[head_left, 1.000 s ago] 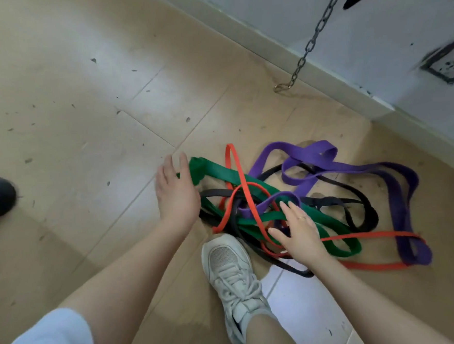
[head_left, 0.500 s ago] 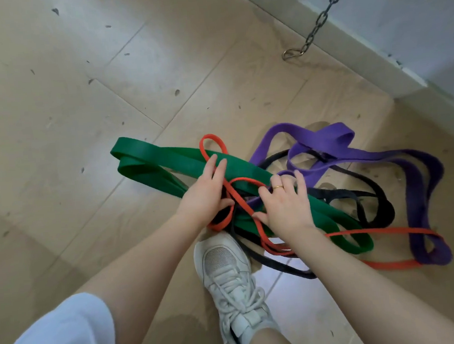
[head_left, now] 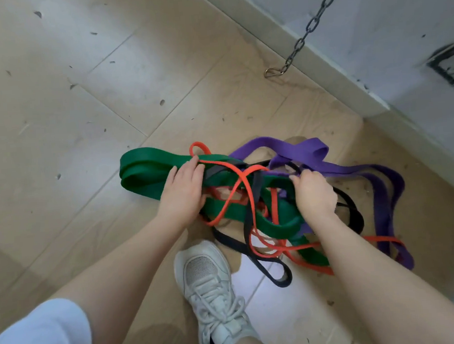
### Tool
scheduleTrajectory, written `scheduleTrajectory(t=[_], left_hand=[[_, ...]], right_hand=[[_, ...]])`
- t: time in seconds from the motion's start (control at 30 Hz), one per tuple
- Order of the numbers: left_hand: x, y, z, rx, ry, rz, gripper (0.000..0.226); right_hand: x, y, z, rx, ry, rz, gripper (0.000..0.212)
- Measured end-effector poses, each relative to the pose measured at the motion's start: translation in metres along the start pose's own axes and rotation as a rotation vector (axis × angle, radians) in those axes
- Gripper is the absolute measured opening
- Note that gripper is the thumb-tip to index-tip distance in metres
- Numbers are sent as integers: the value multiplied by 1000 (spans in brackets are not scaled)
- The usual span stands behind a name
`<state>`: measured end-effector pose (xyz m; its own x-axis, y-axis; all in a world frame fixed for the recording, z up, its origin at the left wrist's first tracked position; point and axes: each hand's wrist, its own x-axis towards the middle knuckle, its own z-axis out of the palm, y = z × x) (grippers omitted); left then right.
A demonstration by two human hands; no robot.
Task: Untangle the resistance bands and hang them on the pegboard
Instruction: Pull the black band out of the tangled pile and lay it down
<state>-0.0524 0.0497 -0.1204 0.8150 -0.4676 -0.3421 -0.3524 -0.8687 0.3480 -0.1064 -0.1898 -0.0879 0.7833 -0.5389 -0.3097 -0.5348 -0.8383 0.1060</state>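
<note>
the green band (head_left: 145,172) is gripped by the left hand (head_left: 181,193), fingers curled over it. the purple band (head_left: 299,150) is pinched by the right hand (head_left: 313,192) — the tangle lies under both, on the floor (head_left: 54,103).

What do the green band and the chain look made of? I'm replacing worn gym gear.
The green band looks like matte rubber or latex: flat, dull and folding limply back on itself, though the look alone cannot rule out woven elastic. The chain looks like dark grey metal, going by its rigid oval links and the paler wire hook at its lower end.
</note>
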Motion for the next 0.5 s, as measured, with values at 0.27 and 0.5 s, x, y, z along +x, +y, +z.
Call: scheduleTrajectory(t=[0.27,0.5], left_hand=[[22,-7,-5,83,-26,-19,54],[23,-34,-16,129,-125,74,62]], right_hand=[[-52,-78,5,259,103,-493,55],[-36,-90,29,-166,90,-572,64]])
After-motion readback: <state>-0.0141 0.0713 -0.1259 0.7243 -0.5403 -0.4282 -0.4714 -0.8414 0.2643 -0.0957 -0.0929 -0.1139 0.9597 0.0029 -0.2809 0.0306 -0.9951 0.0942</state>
